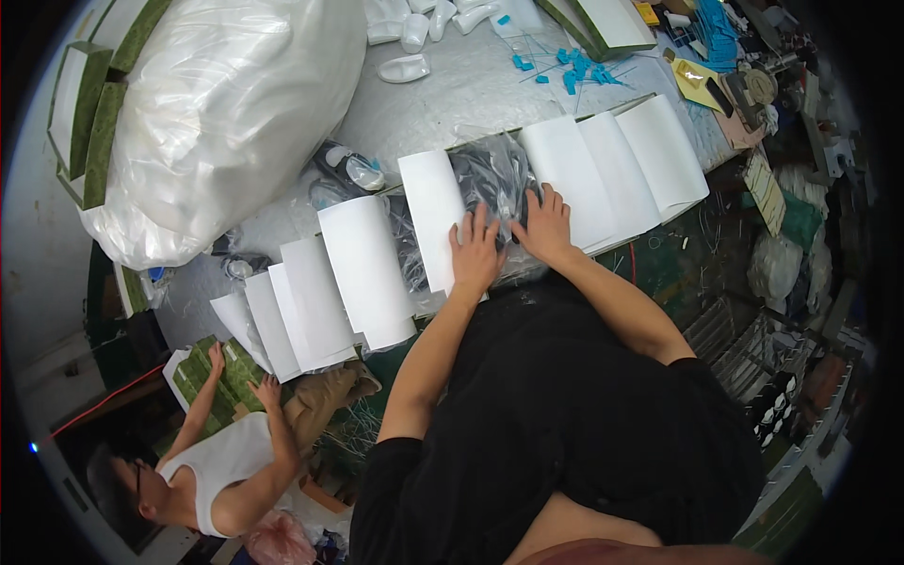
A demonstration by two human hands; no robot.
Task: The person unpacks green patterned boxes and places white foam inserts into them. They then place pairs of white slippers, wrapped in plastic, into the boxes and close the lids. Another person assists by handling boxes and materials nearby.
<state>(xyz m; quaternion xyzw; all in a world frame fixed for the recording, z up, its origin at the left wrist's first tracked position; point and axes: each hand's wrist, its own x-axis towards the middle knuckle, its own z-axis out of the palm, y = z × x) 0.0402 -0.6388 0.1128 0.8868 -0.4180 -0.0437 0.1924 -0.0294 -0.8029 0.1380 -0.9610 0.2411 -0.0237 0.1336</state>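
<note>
A dark item in clear plastic (493, 174) lies in a row of white paper sheets, in front of my body. My left hand (477, 252) rests at its near left edge with fingers spread, partly over a white sheet (433, 217). On its right side lies my right hand (546, 224), fingers stretched out, beside another white sheet (562, 169). Neither hand appears to grasp anything. More white sheets (363, 268) continue to the left, and a further dark plastic-wrapped item (407, 240) shows between them.
A large white plastic bag (226, 122) bulges at the back left, beside green-edged boxes (83, 122). White moulded pieces (405, 69) and blue tags (574, 68) lie on the grey table (443, 105). At lower left, a co-worker in a white top (226, 461) handles green boxes (221, 381).
</note>
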